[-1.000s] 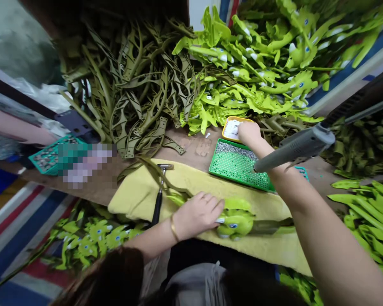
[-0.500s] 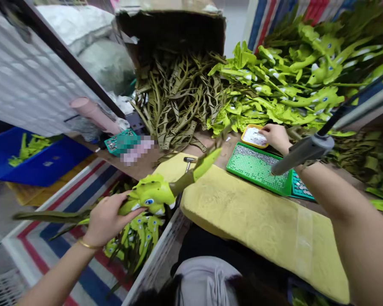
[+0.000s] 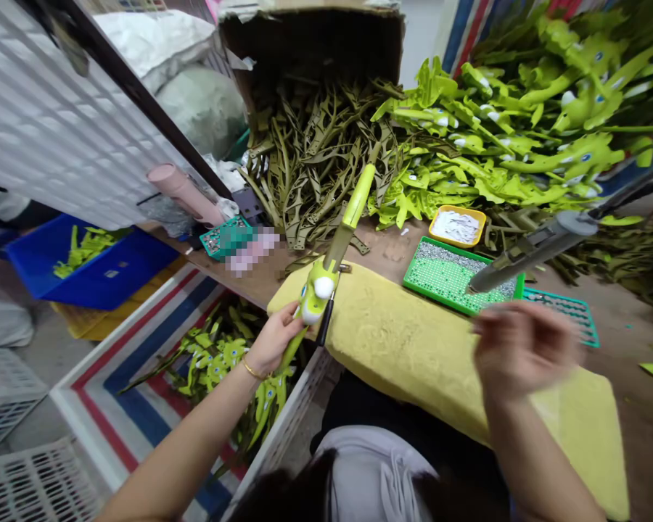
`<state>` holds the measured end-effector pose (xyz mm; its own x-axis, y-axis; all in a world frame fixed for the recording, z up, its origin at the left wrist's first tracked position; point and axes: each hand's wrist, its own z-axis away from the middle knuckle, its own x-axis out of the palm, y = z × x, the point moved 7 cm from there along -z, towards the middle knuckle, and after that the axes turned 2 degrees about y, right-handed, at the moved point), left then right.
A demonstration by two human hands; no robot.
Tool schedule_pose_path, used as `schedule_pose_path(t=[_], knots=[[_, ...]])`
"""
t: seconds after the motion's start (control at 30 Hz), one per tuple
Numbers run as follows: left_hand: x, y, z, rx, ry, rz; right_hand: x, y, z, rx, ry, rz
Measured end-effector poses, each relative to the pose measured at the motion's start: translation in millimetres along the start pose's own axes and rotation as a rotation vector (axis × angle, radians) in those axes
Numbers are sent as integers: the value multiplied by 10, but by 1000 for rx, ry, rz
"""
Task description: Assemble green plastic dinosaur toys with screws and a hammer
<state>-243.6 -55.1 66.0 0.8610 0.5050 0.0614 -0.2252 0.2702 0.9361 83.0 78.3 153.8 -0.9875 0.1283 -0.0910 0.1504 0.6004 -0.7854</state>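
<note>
My left hand [image 3: 275, 339] is closed around a lime-green dinosaur-shaped plastic toy piece [image 3: 311, 290] with white horns, now turned on its side. An olive part joins it, with a long lime section pointing away from me. Against the toy lies a small hammer [image 3: 325, 322], its black handle partly beside the toy, on the yellow padded cushion [image 3: 413, 341]. My right hand [image 3: 525, 348] hangs above the cushion's right part, blurred, its fingers curled together; what they pinch cannot be made out. Near it are a green tray of small metal pieces [image 3: 440, 279] and a teal tray [image 3: 571, 312].
A yellow dish of white bits [image 3: 457, 226] sits behind the green tray. A grey tool arm [image 3: 533, 250] reaches over it. Olive parts [image 3: 315, 159] spill from a cardboard box; lime toy parts [image 3: 522, 145] are heaped right. A striped-lined bin [image 3: 136, 384] holds finished-looking toys.
My right hand has left the yellow dish and come back toward me, over the cushion. My left hand has moved right, turning the dinosaur-shaped toy piece over beside the hammer.
</note>
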Motion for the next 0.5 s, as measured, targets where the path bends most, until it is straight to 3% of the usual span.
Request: schedule_pose_path(t=[0.03, 0.1, 0.2, 0.3, 0.5], knots=[[47, 5, -5, -10, -1, 17, 274, -60, 150, 83, -56, -115], [129, 4, -5, -26, 4, 35, 879, -108, 381, 285, -319, -269], [238, -24, 1, -49, -4, 64, 1375, -77, 556, 499, -503, -400], [334, -52, -2, -64, -38, 95, 1490, -8, 606, 584, -497, -467], [490, -45, -41, -61, -114, 113, 1485, -3, 612, 605, -452, -514]])
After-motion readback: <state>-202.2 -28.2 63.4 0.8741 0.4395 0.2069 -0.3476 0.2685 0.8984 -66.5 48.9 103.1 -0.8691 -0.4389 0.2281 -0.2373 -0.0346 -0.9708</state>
